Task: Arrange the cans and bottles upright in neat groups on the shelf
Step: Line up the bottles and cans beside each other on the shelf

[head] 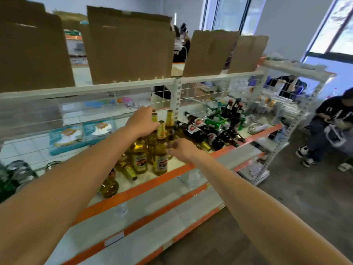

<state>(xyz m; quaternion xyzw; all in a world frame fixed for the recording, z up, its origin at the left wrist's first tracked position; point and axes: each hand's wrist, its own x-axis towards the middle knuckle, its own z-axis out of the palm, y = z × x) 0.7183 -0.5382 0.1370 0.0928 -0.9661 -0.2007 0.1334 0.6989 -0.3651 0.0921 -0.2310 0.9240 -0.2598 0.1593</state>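
Clear glass bottles of golden drink (pixel 160 150) stand grouped on the white, orange-edged metal shelf (pixel 145 188), a few lying flat beside them; the left hand (pixel 142 122), arm outstretched, curls over one foil-capped neck, gripping it; the right hand (pixel 184 150) has its fingers bent against a front bottle, grasp unclear; dark brown glass bottles (pixel 198 131) lie tumbled to the right; brown cardboard sheets (pixel 129 44) stand above.

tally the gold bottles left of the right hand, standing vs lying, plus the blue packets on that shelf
gold bottles standing: 4 (one neck is hidden behind the left wrist)
gold bottles lying: 2
blue packets: 2
total: 8
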